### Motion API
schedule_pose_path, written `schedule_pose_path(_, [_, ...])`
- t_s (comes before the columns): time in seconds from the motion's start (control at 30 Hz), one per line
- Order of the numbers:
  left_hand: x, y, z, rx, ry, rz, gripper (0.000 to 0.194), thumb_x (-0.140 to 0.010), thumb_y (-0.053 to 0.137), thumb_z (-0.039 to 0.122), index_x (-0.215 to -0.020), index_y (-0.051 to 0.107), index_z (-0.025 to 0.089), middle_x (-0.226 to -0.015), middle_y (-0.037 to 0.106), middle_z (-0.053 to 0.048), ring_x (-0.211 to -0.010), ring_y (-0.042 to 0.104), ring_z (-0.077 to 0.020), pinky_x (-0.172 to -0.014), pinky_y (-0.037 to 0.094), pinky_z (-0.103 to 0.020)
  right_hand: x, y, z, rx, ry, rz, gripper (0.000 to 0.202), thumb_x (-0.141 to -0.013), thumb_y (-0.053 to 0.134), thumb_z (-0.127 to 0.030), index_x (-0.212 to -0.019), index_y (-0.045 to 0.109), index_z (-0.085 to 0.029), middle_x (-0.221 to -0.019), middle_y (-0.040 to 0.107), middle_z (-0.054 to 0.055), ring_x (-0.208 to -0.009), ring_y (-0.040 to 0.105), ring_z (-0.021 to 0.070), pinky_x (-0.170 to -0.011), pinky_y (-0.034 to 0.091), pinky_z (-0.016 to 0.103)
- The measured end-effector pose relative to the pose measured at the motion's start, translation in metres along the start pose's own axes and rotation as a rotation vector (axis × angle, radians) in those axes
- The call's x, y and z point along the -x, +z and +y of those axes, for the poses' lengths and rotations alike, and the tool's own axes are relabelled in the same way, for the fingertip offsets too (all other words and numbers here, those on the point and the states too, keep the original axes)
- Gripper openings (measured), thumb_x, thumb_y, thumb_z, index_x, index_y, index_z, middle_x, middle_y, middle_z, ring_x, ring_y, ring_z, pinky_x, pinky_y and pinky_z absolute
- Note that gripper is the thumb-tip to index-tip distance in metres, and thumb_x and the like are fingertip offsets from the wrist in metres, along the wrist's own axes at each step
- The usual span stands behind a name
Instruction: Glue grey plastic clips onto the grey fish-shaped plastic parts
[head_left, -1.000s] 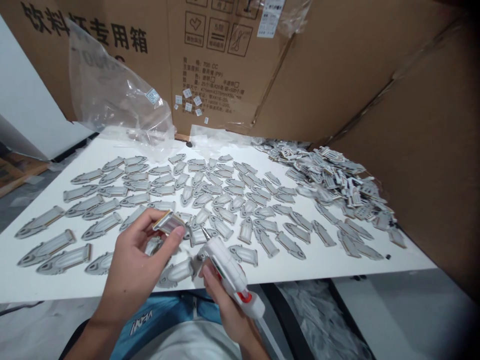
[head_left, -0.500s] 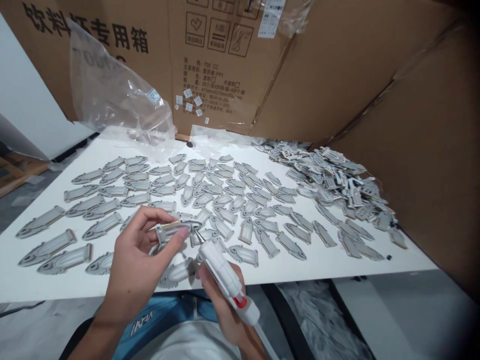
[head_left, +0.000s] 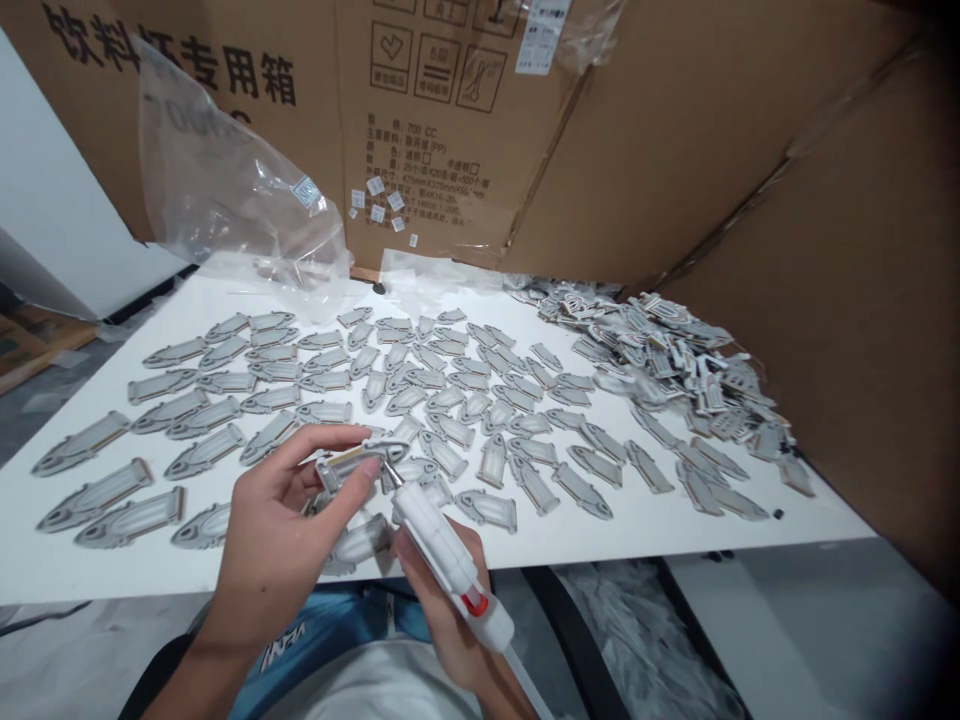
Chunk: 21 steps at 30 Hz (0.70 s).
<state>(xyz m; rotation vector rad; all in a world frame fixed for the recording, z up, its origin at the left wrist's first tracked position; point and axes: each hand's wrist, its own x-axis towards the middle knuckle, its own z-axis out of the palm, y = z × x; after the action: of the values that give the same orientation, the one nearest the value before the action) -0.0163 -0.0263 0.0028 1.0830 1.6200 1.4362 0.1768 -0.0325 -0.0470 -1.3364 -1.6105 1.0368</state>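
Observation:
In the head view my left hand (head_left: pixel 281 535) pinches a grey, boat-shaped plastic piece (head_left: pixel 345 463) between thumb and fingers, above the white table (head_left: pixel 405 570). The piece has a pointed end facing right and a brownish strip along one edge. My right hand (head_left: pixel 448 630) is wrapped round a white glue gun (head_left: pixel 436 540) with a red part near its rear and a pale stick or cord trailing behind. Its metal nozzle reaches the pointed end of the piece, by my left thumb; whether it touches is unclear. Some right-hand fingers are hidden beneath the glue gun.
Many similar grey pieces (head_left: pixel 97 495) lie spread over the table. A heap of them (head_left: pixel 675 350) rises at the back right. Cardboard walls (head_left: pixel 450 130) stand behind and to the right, and a clear plastic bag (head_left: pixel 232 190) hangs at the back left.
The glue gun and my right hand have shifted slightly left and up. My left hand has turned the held piece a little, and the nozzle stays at its pointed end.

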Motion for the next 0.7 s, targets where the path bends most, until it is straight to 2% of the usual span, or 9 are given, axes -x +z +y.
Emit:
schedule_pose_path(0.1, [0.001,0.001,0.003,0.027,0.019,0.017,0.031,-0.092,0.091,0.047,-0.112,0.083,0.026,-0.094,0.077,-0.001,-0.074,0.068,-0.0139,-0.064,0.057,-0.02,0.0,0.001,0.0,-0.032,0.03,-0.085,0.048,-0.105,0.063,-0.062,-0.08,0.062,-0.021,-0.077,0.066,0.003,-0.07,0.059,0.0176,-0.069,0.047,0.03])
schedule_pose_path(0.2, [0.0,0.003,0.002,0.078,0.031,0.025,0.029,-0.091,0.092,0.044,-0.109,0.082,0.025,-0.103,0.079,-0.003,-0.091,0.077,-0.0181,-0.079,0.064,-0.021,-0.001,0.002,-0.003,-0.033,0.039,-0.094,0.053,-0.107,0.059,-0.064,-0.078,0.056,-0.019,-0.075,0.06,0.002,-0.069,0.055,0.0144,-0.068,0.041,0.029])
schedule_pose_path(0.3, [-0.001,0.004,-0.001,0.095,0.032,0.024,0.03,-0.09,0.093,0.044,-0.11,0.083,0.024,-0.105,0.081,-0.005,-0.096,0.08,-0.0207,-0.082,0.066,-0.023,-0.003,0.005,-0.002,-0.044,0.028,-0.106,0.055,-0.108,0.058,-0.063,-0.077,0.051,-0.019,-0.075,0.056,0.0,-0.069,0.051,0.013,-0.067,0.037,0.028])
schedule_pose_path(0.53, [-0.001,0.005,-0.003,0.099,0.006,0.005,0.032,-0.092,0.091,0.046,-0.113,0.081,0.024,-0.107,0.082,-0.005,-0.097,0.08,-0.0204,-0.074,0.061,-0.021,0.0,0.011,0.005,-0.059,-0.004,-0.059,0.05,-0.108,0.058,-0.059,-0.078,0.049,-0.019,-0.078,0.056,0.001,-0.073,0.051,0.0145,-0.067,0.036,0.028])
schedule_pose_path(0.7, [-0.002,0.005,-0.004,0.101,-0.005,-0.001,0.035,-0.093,0.091,0.049,-0.114,0.081,0.023,-0.105,0.082,-0.004,-0.09,0.077,-0.0186,-0.07,0.058,-0.021,0.0,0.012,0.006,-0.057,-0.021,-0.037,0.05,-0.108,0.058,-0.056,-0.078,0.046,-0.019,-0.076,0.054,0.001,-0.071,0.048,0.0134,-0.066,0.032,0.029])
